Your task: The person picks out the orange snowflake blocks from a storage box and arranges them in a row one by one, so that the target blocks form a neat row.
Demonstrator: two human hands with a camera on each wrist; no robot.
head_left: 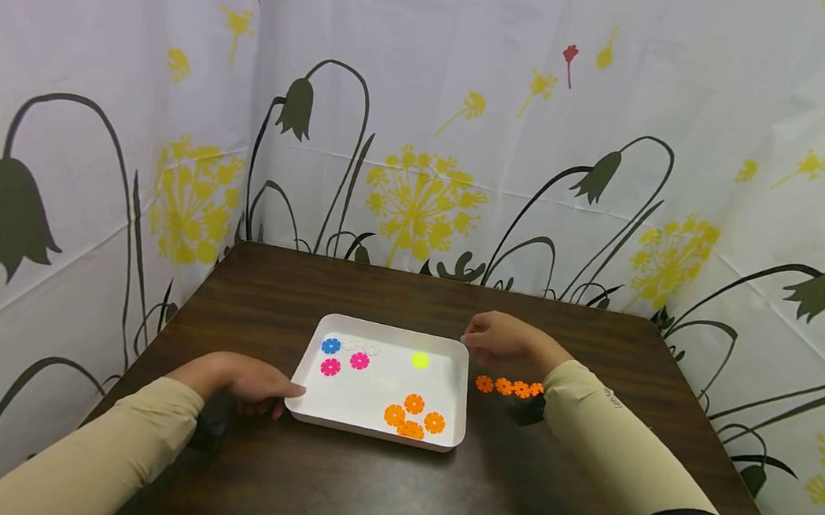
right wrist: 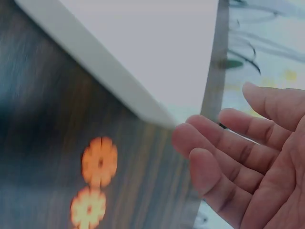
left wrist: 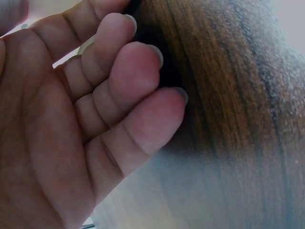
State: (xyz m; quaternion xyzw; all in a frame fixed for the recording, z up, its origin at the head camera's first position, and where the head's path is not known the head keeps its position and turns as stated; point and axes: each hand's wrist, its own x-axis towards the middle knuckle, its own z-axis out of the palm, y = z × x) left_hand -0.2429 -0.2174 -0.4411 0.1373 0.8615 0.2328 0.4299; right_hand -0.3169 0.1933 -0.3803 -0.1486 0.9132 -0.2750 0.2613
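A white tray [head_left: 374, 428] lies on the table with small slotted flower-shaped discs in it. Several orange discs [head_left: 414, 403] lie at its near right, two pink discs [head_left: 360, 361] and a blue disc [head_left: 331, 346] at its far left, and a yellow disc [head_left: 420, 360] toward the far right. My left hand [head_left: 256, 382] grips the tray's left rim near the front corner, one fingertip over the edge. At the far right corner is my right hand [head_left: 503, 338], fingers loosely bent by the tray's edge, thumb apart; contact is unclear.
Right of the tray, a row of joined orange discs [head_left: 503, 386] lies on the dark wooden table [head_left: 398, 485], its right end beside my right sleeve [head_left: 608, 427]. A white curtain [head_left: 424, 69] with a flower print hangs behind the table and along its sides.
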